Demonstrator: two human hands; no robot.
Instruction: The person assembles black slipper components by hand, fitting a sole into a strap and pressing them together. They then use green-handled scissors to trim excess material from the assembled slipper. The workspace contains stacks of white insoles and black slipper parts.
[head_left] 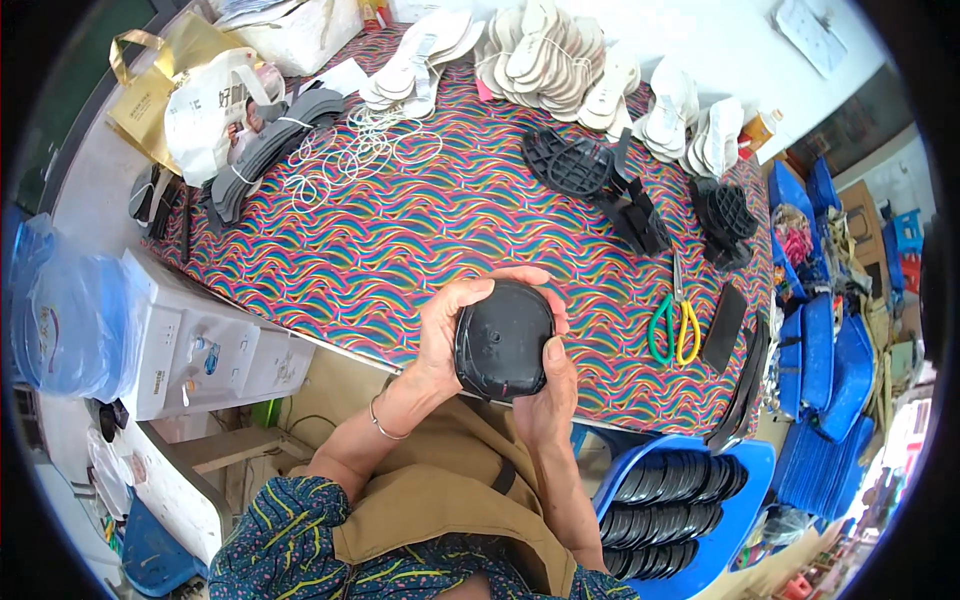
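Note:
A black rounded piece with a smooth top and a small hole near its middle [503,335] is held between my two hands above the near edge of the table. My left hand [441,328] is closed round its left and far sides, the thumb along its upper left edge. My right hand [550,390] grips it from the right, with the thumb at its lower right edge. The underside of the piece is hidden from view. The patterned tablecloth [390,255] lies beyond the hands.
Scissors [676,325] with green and yellow handles lie right. Black ridged moulded parts [568,165] lie beyond, before stacked white insoles [540,60]. White string [365,150] and bundled grey strips [268,150] are far left. A blue bin [748,465] holding rows of black pieces stands lower right.

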